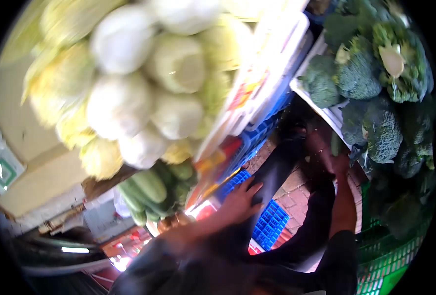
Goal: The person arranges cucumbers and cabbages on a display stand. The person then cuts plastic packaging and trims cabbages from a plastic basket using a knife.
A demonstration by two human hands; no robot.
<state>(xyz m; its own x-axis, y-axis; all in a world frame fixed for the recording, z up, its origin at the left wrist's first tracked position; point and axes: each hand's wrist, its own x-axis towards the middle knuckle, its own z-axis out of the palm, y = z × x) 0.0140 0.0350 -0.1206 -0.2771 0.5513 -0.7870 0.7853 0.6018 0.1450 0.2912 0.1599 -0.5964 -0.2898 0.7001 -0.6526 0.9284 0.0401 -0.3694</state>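
Observation:
My left hand [242, 199] rests on my dark-trousered leg [274, 164], its fingers spread and nothing in them. Lower right of the white broccoli tray, my right hand [340, 164] reaches down into shadow beside a dark brownish surface [320, 140]. A small long green piece [335, 144] is close to the right hand's fingers, which are too dim to make out. Broccoli heads [360, 78] lie heaped at the upper right.
Pale cabbages [122, 105] are piled at the upper left, above green cucumbers [146, 189]. Blue crates [271, 225] stand on the brick paving [294, 179]. A green basket [387, 268] is at the lower right; a white tray edge [323, 110] juts out under the broccoli.

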